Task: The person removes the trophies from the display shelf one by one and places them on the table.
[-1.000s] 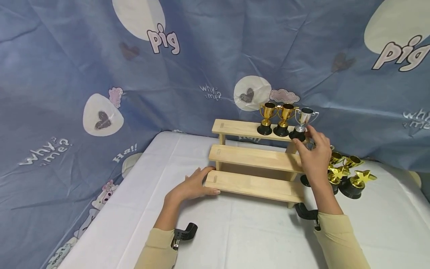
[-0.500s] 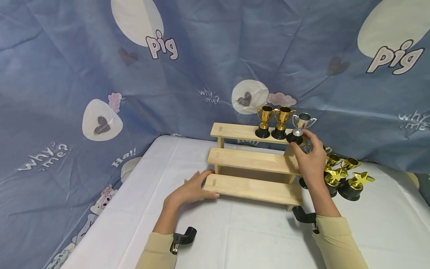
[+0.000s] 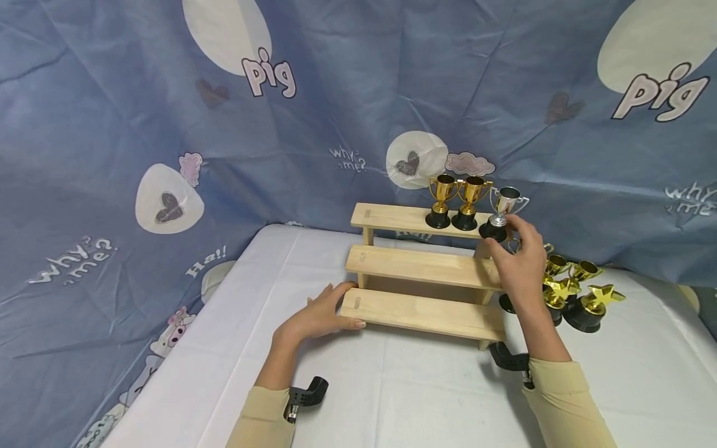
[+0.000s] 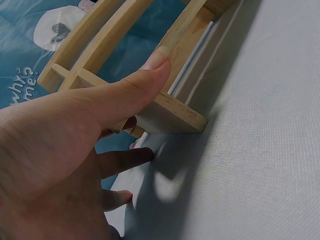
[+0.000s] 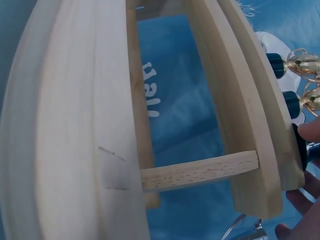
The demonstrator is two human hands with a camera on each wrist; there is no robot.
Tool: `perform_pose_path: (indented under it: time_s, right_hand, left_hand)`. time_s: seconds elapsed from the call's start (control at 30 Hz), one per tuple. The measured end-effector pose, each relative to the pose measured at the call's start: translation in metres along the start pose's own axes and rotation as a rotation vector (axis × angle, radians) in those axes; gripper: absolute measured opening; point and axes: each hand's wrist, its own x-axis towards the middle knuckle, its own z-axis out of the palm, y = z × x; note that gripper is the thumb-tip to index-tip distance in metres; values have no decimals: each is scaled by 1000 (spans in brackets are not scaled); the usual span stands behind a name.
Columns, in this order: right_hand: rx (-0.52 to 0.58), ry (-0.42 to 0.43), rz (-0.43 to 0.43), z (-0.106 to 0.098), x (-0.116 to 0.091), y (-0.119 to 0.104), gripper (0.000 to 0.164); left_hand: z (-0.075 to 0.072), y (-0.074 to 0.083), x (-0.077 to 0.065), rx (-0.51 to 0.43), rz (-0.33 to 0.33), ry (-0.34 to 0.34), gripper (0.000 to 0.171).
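Silver two-handled trophy cup on a round black base [image 3: 505, 204], upright at the right end of the top tier of a pale wooden three-tier shelf [image 3: 422, 313], just beside two shiny gold two-handled trophy cups [image 3: 472, 191]. From the head camera I see the right hand [image 3: 521, 264] pinching its base between thumb and fingers. My right-wrist view catches only part of that base and hand, but plainly shows a wooden strut [image 5: 200, 170] between tiers. The left hand [image 3: 318, 315] grips the lowest tier's left end; only my left-wrist view reveals its lower fingers, spread apart. Only the head view takes in the gold star-topped trophies [image 3: 595, 306] on the white-covered counter [image 3: 426, 398].
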Motion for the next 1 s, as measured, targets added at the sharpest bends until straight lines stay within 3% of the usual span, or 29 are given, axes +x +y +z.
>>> perform_pose_path:
  time_s: [0.23,0.5,0.8,1.0]
  right_hand:
    - [-17,50,-40,1,0,0,33]
    - [-24,71,-30,-3,-1,-5,37]
    - [-24,-23,35,-25,-3,-6,42]
    - [-103,-139,119,-42,0,-6,50]
  left_hand:
    - [-1,2,1,6,5,-2,88]
    - [-1,2,1,7,11,-4,88]
    - [0,1,1,3,3,2,88]
    - [0,0,1,0,-2,-1,89]
